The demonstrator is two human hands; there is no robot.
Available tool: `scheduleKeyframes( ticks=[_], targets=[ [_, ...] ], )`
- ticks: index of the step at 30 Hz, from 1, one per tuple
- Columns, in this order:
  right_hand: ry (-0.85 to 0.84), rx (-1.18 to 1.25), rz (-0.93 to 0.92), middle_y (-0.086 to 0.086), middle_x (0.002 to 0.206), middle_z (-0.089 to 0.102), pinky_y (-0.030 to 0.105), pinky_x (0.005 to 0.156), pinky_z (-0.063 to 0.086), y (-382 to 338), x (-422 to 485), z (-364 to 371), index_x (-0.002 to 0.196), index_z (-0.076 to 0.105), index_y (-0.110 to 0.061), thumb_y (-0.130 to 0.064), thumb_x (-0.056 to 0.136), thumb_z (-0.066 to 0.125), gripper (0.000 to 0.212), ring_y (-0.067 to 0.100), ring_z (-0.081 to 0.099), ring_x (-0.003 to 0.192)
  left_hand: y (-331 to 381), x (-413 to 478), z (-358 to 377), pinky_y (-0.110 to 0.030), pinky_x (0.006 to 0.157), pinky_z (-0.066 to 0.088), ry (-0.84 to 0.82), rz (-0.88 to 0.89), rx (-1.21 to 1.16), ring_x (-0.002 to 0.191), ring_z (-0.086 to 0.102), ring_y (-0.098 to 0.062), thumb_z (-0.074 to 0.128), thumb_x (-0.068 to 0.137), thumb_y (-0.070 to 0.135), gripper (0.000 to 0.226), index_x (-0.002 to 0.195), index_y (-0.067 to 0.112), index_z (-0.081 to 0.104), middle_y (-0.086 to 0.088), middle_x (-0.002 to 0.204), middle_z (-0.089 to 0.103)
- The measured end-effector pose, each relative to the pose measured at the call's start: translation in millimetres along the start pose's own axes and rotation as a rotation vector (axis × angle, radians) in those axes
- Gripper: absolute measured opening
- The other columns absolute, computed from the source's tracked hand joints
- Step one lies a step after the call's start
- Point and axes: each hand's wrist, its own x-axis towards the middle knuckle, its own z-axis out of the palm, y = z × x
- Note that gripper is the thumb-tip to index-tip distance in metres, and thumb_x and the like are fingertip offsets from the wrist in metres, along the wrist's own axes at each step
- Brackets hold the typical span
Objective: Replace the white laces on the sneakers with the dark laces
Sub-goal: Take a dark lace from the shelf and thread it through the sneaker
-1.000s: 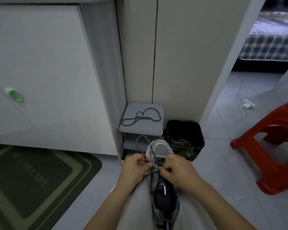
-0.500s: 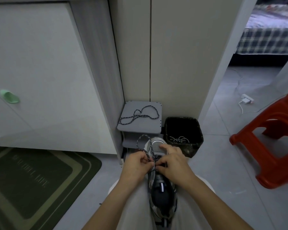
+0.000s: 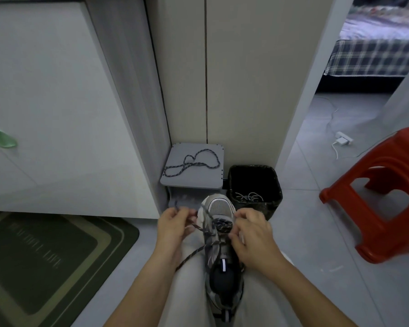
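Sneaker (image 3: 223, 263) lying along the person's lap, toe pointing away. Dark lace (image 3: 222, 225) partly threaded across its lower eyelets. Left hand (image 3: 175, 228) pinches a free lace strand, drawn out leftward. Right hand (image 3: 254, 238), fingers curled, grips the sneaker beside the lacing. Beyond, on a grey stand (image 3: 198, 179), lies a second dark lace (image 3: 191, 162). Just beside it, a black bin (image 3: 257, 207) contains white laces (image 3: 248, 197).

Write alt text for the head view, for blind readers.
On the person's lap, the left hand pinches a dark lace threaded through a sneaker that the right hand grips. Ahead, a second lace lies on a grey stool beside a bin holding white laces.
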Motion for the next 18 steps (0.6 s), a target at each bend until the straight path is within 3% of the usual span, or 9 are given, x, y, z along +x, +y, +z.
scheduleKeyframes(
  ticks=[3, 7, 10, 12, 14, 16, 18],
  targets=[
    [0.034, 0.055, 0.090, -0.013, 0.110, 0.041, 0.029, 0.088, 0.022, 18.1, -8.7, -21.5, 0.075, 0.051, -0.025, -0.030, 0.082, 0.055, 0.009, 0.008, 0.034, 0.104, 14.8, 0.4, -5.8, -0.019, 0.040, 0.046, 0.065, 0.007, -0.102, 0.040, 0.058, -0.007, 0.047, 0.092, -0.003, 0.012, 0.088, 0.003, 0.057, -0.009, 0.070, 0.063],
    [0.034, 0.138, 0.258, -0.010, 0.111, 0.047, 0.036, 0.095, 0.030, 49.5, -25.4, -43.1, 0.068, 0.050, -0.031, -0.016, 0.084, 0.066, 0.027, 0.013, 0.039, 0.110, 12.2, -4.3, -19.4, -0.027, 0.060, 0.048, -0.115, -0.002, 0.284, 0.061, 0.061, -0.012, 0.064, 0.083, -0.001, 0.012, 0.092, 0.005, 0.061, -0.006, 0.073, 0.066],
    [-0.083, 0.166, 0.334, -0.011, 0.107, 0.054, 0.037, 0.098, 0.034, 48.5, -23.9, -43.7, 0.067, 0.054, -0.033, -0.024, 0.083, 0.066, 0.022, 0.016, 0.047, 0.112, 9.9, -9.4, -26.3, -0.024, 0.059, 0.045, -0.225, 0.029, 0.521, 0.067, 0.059, -0.012, 0.072, 0.078, 0.006, 0.015, 0.089, 0.010, 0.062, -0.002, 0.076, 0.066],
    [-0.107, 0.004, 0.341, -0.012, 0.105, 0.055, 0.035, 0.093, 0.036, 37.1, -13.2, -39.4, 0.077, 0.058, -0.033, -0.039, 0.079, 0.065, 0.010, 0.014, 0.051, 0.107, 10.1, -10.5, -28.1, -0.020, 0.056, 0.043, -0.264, 0.060, 0.592, 0.064, 0.057, -0.010, 0.076, 0.076, 0.011, 0.019, 0.088, 0.011, 0.062, 0.002, 0.073, 0.065],
    [0.007, -0.097, 0.300, -0.011, 0.102, 0.054, 0.035, 0.087, 0.037, 20.8, -0.6, -33.2, 0.089, 0.061, -0.032, -0.049, 0.074, 0.066, 0.023, 0.013, 0.052, 0.099, 10.4, -10.2, -29.6, -0.015, 0.054, 0.041, -0.287, 0.102, 0.624, 0.062, 0.056, -0.007, 0.079, 0.074, 0.018, 0.020, 0.086, 0.012, 0.064, 0.003, 0.070, 0.065],
    [0.134, -0.095, 0.136, -0.010, 0.099, 0.055, 0.035, 0.083, 0.039, 2.6, 12.7, -25.3, 0.087, 0.064, -0.030, -0.046, 0.074, 0.069, 0.022, 0.014, 0.053, 0.093, 11.4, -11.5, -29.2, -0.013, 0.054, 0.041, -0.319, 0.148, 0.649, 0.064, 0.059, -0.007, 0.076, 0.077, 0.022, 0.014, 0.081, 0.014, 0.065, 0.002, 0.069, 0.067],
    [0.106, -0.157, -0.038, -0.009, 0.101, 0.056, 0.037, 0.085, 0.037, -13.7, 20.1, -16.5, 0.081, 0.066, -0.031, -0.043, 0.074, 0.071, 0.015, 0.017, 0.052, 0.096, 10.7, -11.0, -28.0, -0.011, 0.054, 0.042, -0.312, 0.188, 0.655, 0.065, 0.061, -0.006, 0.069, 0.084, 0.024, 0.011, 0.080, 0.014, 0.067, -0.001, 0.069, 0.069]
  ],
)
